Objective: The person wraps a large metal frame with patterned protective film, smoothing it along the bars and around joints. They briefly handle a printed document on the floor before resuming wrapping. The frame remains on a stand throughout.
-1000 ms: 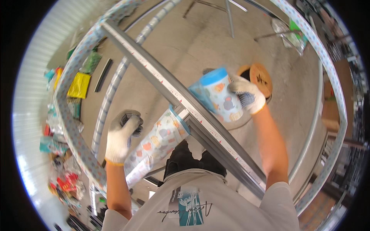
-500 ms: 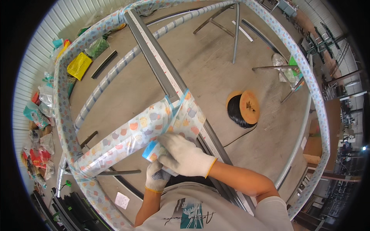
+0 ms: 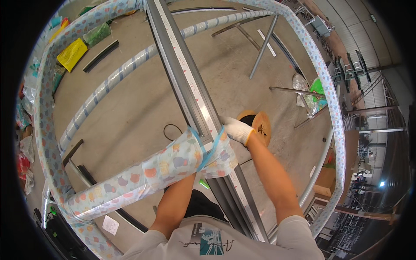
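Note:
A long grey metal profile [image 3: 189, 81] with a printed light strip runs from the far edge toward my body. Around its middle sits patterned wrapping film [image 3: 220, 161], crossed by light-blue edge bands. The same film covers a side bar [image 3: 125, 184] reaching to the left. My right hand [image 3: 237, 131], in a white glove, is against the profile's right side just beyond the wrapped joint; its fingertips are hidden at the profile. My left forearm [image 3: 175, 201] passes beneath the wrapped side bar, which hides the left hand. No film roll is visible.
A film-wrapped curved frame [image 3: 336, 130] surrounds the work, with a plastic-wrapped curved tube [image 3: 104, 93] inside it. A spool [image 3: 262, 129] stands on the floor beside my right hand. Metal stand legs [image 3: 264, 47] are beyond. Bags, including a yellow one [image 3: 72, 55], lie left.
My hands have parted from the patterned roll they held near my body. My right hand moved forward to the profile's right side; the left went under the side bar. The view shifted.

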{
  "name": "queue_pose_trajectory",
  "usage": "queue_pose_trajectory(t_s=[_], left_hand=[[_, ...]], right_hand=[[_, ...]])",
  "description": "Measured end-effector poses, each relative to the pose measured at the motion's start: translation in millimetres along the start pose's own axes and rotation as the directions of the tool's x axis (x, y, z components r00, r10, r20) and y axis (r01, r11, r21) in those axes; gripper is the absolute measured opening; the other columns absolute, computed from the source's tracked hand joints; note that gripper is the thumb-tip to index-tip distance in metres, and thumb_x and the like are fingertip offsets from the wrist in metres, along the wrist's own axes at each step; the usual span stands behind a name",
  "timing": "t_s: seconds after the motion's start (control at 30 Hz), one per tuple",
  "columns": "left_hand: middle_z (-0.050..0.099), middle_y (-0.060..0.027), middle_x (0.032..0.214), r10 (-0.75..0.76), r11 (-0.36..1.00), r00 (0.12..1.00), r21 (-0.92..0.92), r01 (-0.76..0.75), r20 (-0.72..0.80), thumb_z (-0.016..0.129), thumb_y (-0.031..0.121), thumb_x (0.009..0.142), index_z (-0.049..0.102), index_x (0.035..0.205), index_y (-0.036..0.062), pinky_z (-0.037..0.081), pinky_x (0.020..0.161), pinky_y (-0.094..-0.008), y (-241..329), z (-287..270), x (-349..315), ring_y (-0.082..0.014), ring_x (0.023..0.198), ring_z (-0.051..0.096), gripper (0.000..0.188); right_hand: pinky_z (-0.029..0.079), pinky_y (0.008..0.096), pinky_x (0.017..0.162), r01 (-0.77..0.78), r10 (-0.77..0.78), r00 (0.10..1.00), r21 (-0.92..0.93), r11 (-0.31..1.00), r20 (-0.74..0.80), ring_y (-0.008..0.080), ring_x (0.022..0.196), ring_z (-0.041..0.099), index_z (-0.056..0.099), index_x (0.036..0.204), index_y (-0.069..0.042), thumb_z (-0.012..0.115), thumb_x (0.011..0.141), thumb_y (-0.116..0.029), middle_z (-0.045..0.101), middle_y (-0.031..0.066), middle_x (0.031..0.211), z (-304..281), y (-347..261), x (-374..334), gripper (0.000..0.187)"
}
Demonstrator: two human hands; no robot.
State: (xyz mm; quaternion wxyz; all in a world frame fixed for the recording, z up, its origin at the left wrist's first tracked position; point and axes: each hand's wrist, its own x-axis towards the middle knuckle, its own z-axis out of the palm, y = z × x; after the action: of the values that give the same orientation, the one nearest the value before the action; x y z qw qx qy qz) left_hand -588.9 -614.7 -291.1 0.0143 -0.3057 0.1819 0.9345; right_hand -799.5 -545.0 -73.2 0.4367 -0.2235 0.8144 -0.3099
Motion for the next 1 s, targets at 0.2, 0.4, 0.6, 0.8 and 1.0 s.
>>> queue_pose_trajectory(t_s=[0.2,0.4,0.6,0.8,1.0], left_hand=[[0.074,-0.0201,0.137,-0.008,0.791,0.994,0.607,0.076,-0.113,0.072,0.029,0.099,0.071,0.144,0.0047,0.054,0.113,-0.0456,6.9,24.6,-34.8,-0.0348,0.127,0.071,0.051],[0.079,-0.0192,0.131,-0.522,-0.177,0.652,0.679,-0.713,0.549,0.074,0.031,0.101,0.081,0.132,0.0044,0.056,0.111,-0.0404,113.4,83.9,-213.8,-0.0320,0.121,0.075,0.041],[0.078,-0.0188,0.120,0.242,0.337,0.902,0.840,-0.424,0.358,0.069,0.018,0.101,0.073,0.127,-0.0089,0.064,0.094,-0.0393,241.6,169.3,-276.2,-0.0263,0.104,0.079,0.037],[0.070,-0.0226,0.139,0.109,0.836,0.974,0.512,-0.199,0.199,0.071,0.026,0.106,0.056,0.152,-0.0062,0.060,0.108,-0.0474,291.2,155.9,-202.7,-0.0371,0.128,0.071,0.059],[0.066,-0.0250,0.147,-0.194,0.967,0.961,0.204,0.154,0.195,0.081,0.034,0.099,0.049,0.158,-0.0040,0.058,0.115,-0.0568,310.2,99.3,-162.3,-0.0417,0.132,0.068,0.078]], right_hand=[[0.061,0.0361,0.085,-0.051,0.089,0.995,0.561,0.826,-0.041,0.0252,0.098,0.074,0.066,0.137,0.013,0.083,0.087,-0.031,0.076,0.0187,0.116,-35.4,6.2,-6.8,0.069],[0.064,0.0424,0.090,0.194,-0.132,0.981,0.804,0.562,-0.145,0.0303,0.103,0.078,0.063,0.139,0.012,0.072,0.095,-0.030,0.076,0.0233,0.124,-46.5,-47.0,-86.3,0.062],[0.060,0.0367,0.096,0.353,-0.277,0.936,0.595,0.722,-0.218,0.0232,0.110,0.073,0.065,0.140,0.011,0.077,0.098,-0.033,0.076,0.0208,0.124,31.3,-126.4,-117.1,0.063],[0.057,0.0543,0.100,0.378,-0.353,0.884,0.025,0.925,-0.308,0.0489,0.116,0.068,0.067,0.128,0.001,0.075,0.097,-0.043,0.070,0.0287,0.120,72.9,-156.8,-111.8,0.055],[0.058,0.0506,0.090,0.437,-0.444,0.797,-0.117,0.892,-0.409,0.0413,0.107,0.068,0.065,0.139,0.003,0.078,0.096,-0.039,0.067,0.0230,0.116,98.0,-155.4,-109.0,0.062]])
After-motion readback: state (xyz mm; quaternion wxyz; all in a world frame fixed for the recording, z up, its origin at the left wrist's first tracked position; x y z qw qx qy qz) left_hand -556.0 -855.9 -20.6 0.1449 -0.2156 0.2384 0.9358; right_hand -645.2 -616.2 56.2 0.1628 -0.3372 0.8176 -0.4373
